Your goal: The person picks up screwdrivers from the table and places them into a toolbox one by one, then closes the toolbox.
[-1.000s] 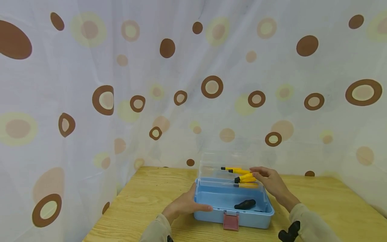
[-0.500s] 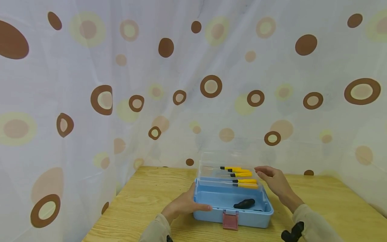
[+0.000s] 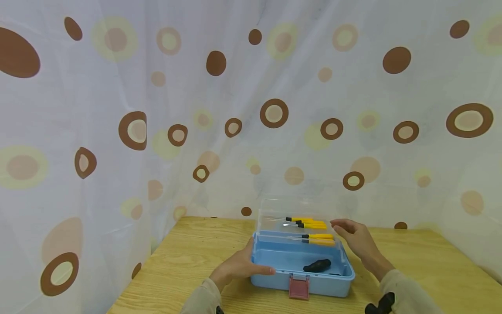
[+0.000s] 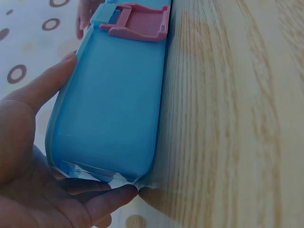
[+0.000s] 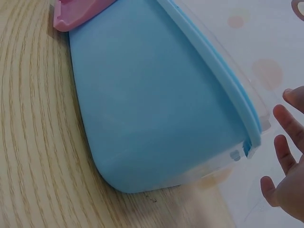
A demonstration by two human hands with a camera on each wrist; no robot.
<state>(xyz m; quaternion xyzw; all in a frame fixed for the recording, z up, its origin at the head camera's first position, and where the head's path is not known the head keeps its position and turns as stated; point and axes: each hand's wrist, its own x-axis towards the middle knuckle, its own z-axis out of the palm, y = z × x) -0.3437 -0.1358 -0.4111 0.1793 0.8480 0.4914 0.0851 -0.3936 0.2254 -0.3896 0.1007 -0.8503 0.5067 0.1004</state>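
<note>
A light blue plastic toolbox (image 3: 329, 285) with a pink latch (image 3: 299, 288) stands on the table, its clear lid (image 3: 270, 204) tipped back. Several screwdrivers with yellow and black handles (image 3: 320, 236) lie in the lid. A black, lumpy object (image 3: 317, 265) rests inside the box. My left hand (image 3: 237, 267) holds the left end of the box, thumb along the front rim and fingers at the side, as the left wrist view shows. My right hand (image 3: 357, 240) hovers beside the right edge of the lid, fingers loosely bent and holding nothing.
Light wooden table (image 3: 200, 244) extends to both sides of the box. Behind and to the left hangs a white curtain (image 3: 235, 87) with brown and beige circles.
My right hand has let go of a yellow-handled screwdriver in the lid and drawn slightly right. That screwdriver has rolled back against those behind it. My left hand keeps its hold.
</note>
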